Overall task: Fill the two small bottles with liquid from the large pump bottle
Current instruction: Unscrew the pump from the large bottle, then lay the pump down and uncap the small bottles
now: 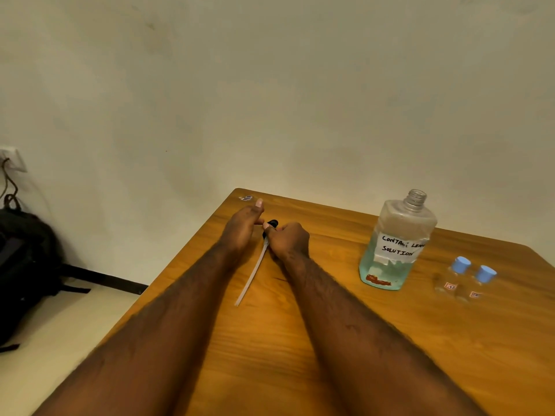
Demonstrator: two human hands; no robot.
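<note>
The large clear bottle [396,244] stands on the table at the right with its neck uncapped. It is partly full of bluish liquid and carries a handwritten label. The black pump head [272,224] with its white dip tube [250,280] lies on the table to the left of that bottle. My right hand [289,240] grips the pump head, fingers curled round it. My left hand [243,226] sits just left of the pump, one finger straight and its thumb reaching toward the pump top. Two small clear bottles [453,277] [477,285] with blue caps stand at the far right.
The wooden table [300,355] ends at a left edge running diagonally, with its far corner near a small sticker [246,198]. A black backpack [24,265] sits on the floor at the left below a wall socket [12,159].
</note>
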